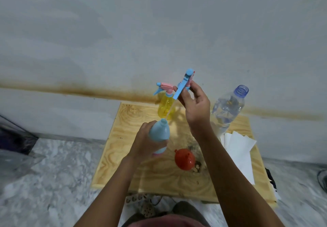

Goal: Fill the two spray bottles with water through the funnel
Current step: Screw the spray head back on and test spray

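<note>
My left hand [145, 141] grips a light blue spray bottle [159, 134] above the wooden board, its neck open and tilted up. My right hand [194, 106] holds that bottle's blue and pink spray head [184, 83] lifted clear, and its thin dip tube still reaches down to the bottle's mouth. A yellow spray bottle [166, 108] with a pink and blue head stands at the board's far edge. The red funnel [184, 159] lies on its side on the board between my arms. A clear, uncapped water bottle [228, 110] stands at the far right.
The wooden board [113, 149] lies on a marbled grey floor against a stained wall. White paper towels [238, 149] lie on its right side. A power strip [136, 198] rests by the board's near edge. Some dark object [16, 138] sits at the left.
</note>
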`<state>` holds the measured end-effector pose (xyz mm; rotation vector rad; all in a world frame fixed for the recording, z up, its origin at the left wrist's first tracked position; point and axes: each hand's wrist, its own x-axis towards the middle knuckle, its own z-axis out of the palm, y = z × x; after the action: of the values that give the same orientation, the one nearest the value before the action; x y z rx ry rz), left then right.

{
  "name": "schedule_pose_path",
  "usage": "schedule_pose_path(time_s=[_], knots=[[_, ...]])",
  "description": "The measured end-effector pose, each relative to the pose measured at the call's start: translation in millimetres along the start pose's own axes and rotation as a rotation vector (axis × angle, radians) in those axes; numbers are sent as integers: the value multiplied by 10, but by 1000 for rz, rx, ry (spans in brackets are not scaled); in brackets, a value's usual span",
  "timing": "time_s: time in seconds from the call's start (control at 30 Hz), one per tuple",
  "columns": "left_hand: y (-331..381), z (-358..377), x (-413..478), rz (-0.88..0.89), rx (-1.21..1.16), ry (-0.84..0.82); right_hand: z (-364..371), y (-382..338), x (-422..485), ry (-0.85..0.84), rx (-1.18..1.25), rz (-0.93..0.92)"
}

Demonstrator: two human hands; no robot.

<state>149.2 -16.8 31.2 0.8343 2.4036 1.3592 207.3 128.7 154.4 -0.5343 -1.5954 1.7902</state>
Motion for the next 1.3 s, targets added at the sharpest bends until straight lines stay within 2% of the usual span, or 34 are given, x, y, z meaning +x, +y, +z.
schedule_pose_path(time_s=[0.17, 0.4, 0.83, 1.0, 1.3], knots=[[71, -75, -17, -6, -85, 13, 54, 172, -57, -60, -91, 68], [133, -130, 19, -42, -180, 37, 93, 347, -232, -262, -222, 115], [168, -216, 28, -87, -291, 35, 140, 434, -282, -254, -208, 86], [297, -309, 14, 21, -303, 15, 169, 454, -272, -233, -164, 94], [372, -380, 30, -29, -347, 39, 188, 409, -232, -255, -113, 107]])
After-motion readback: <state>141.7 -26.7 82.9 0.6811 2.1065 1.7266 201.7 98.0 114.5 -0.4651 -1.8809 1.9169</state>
